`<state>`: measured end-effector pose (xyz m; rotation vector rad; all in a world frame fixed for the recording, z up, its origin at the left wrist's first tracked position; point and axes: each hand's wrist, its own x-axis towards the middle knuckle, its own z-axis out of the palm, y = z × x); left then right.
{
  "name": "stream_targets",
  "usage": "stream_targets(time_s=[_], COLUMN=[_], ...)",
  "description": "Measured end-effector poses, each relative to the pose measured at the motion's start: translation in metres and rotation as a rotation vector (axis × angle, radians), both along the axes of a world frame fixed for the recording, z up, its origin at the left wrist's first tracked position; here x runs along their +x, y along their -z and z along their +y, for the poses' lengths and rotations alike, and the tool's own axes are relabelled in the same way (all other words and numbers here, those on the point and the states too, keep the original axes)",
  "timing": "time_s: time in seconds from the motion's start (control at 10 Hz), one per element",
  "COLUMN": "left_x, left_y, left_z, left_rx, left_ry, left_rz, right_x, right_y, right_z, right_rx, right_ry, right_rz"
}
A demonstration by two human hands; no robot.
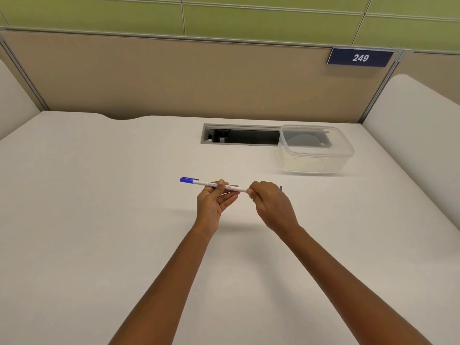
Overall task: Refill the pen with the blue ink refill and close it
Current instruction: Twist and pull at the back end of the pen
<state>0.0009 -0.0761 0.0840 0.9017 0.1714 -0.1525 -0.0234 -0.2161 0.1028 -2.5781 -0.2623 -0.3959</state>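
A white pen with a blue cap on its left end is held level above the white desk. My left hand pinches the middle of the barrel between thumb and fingers. My right hand grips the pen's right end with curled fingers, hiding that end. A small blue piece shows just behind my right hand; whether it is the refill or an end plug cannot be told.
A clear plastic container stands at the back right, partly over a dark cable slot in the desk. A beige partition with a "249" sign closes the far side. White side panels flank the desk.
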Motion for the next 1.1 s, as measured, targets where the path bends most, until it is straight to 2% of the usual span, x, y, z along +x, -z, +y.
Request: stream_targets(time_s=[0.1,0.2,0.3,0.4,0.5,0.6,0.7,0.8,0.9,1.0,1.1], left_x=[-0.001,-0.001,0.0,0.001,0.002,0.001,0.0,0.0,-0.001,-0.001,0.0], left_y=[-0.001,-0.002,-0.003,-0.004,-0.003,-0.002,-0.001,0.001,0.002,0.001,-0.001], left_z=[-0.002,-0.003,-0.005,-0.004,0.0,0.002,0.002,0.002,0.001,-0.001,-0.002], left_rx=[0.008,0.006,0.009,0.009,0.003,0.003,0.012,0.025,0.015,0.005,0.017], left_ry=[0.01,0.006,0.0,-0.007,-0.022,-0.02,-0.02,-0.011,-0.006,0.005,0.014], left_rz=[-0.003,0.003,0.003,0.003,0.004,0.007,0.013,0.013,0.014,0.009,-0.002], right_x=[0.0,0.003,0.005,0.006,0.001,-0.004,-0.006,-0.007,-0.004,-0.003,-0.004], right_y=[-0.004,-0.009,-0.012,-0.011,-0.006,0.002,0.004,0.003,0.004,0.005,0.002], right_z=[0.003,0.006,0.007,0.008,0.007,0.001,-0.001,-0.002,-0.002,-0.001,0.0], right_rx=[0.174,0.634,0.983,0.916,0.614,0.221,-0.063,-0.14,-0.089,0.012,0.191], right_ry=[0.032,0.085,0.12,0.14,0.112,0.034,-0.025,-0.033,-0.011,0.012,0.035], right_rz=[0.149,0.409,0.651,0.587,0.346,0.075,-0.13,-0.201,-0.133,-0.055,0.121])
